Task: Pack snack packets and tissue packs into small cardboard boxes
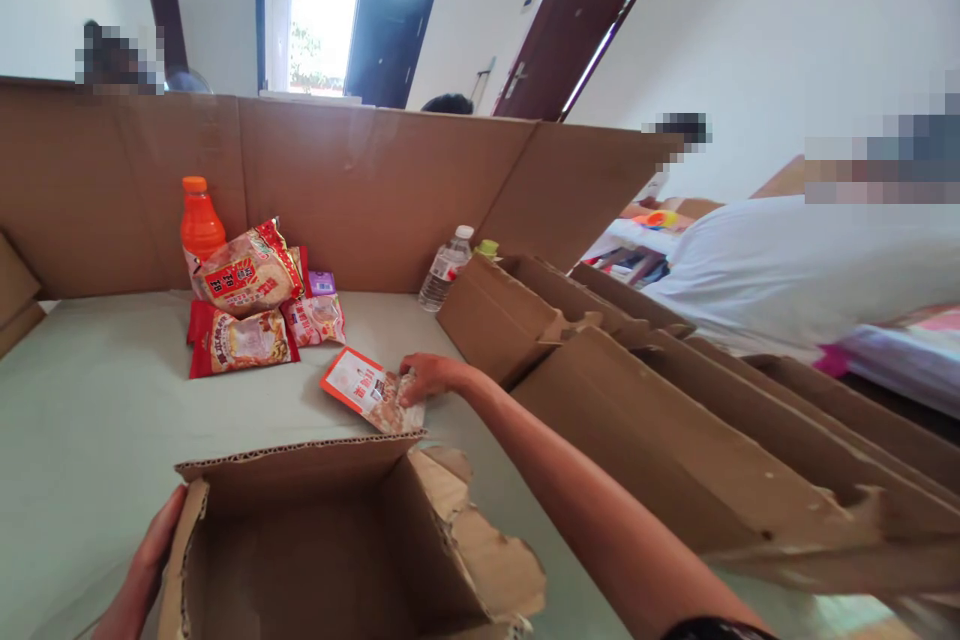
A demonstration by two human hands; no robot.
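My right hand (429, 376) reaches across to an orange-and-white snack packet (358, 382) lying on the table, its fingers closed on the packet's right end. In front of me stands an open cardboard box (300, 540) with torn flaps on its right side, and nothing shows inside it. My left hand (161, 530) grips the box's left wall; its fingertips are partly hidden. Beyond the packet sit a red snack bag (247, 340), a larger clear-and-red rice cracker bag (251, 275), a pink packet (319, 318) and an orange drink bottle (201, 225).
Cardboard dividers (637, 440) form compartments on the right. A clear water bottle (448, 270) and a green-capped bottle (487, 248) stand behind them. A tall cardboard panel (360, 190) walls off the back of the pale tabletop (97, 410). Other people are partly visible beyond it.
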